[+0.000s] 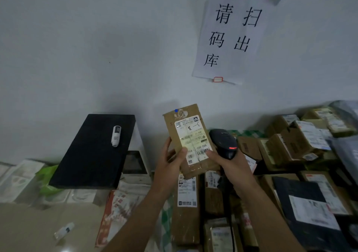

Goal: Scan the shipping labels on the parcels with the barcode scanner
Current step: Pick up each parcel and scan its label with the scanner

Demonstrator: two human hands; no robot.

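One parcel point(190, 135), upright in left hand point(170, 165), barcode scanner point(222, 141) in right hand point(229, 165)

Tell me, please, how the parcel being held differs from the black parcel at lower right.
The held parcel is brown cardboard; the black parcel is dark-wrapped. The held parcel is raised in the left hand; the black parcel lies among other parcels. Both carry white shipping labels.
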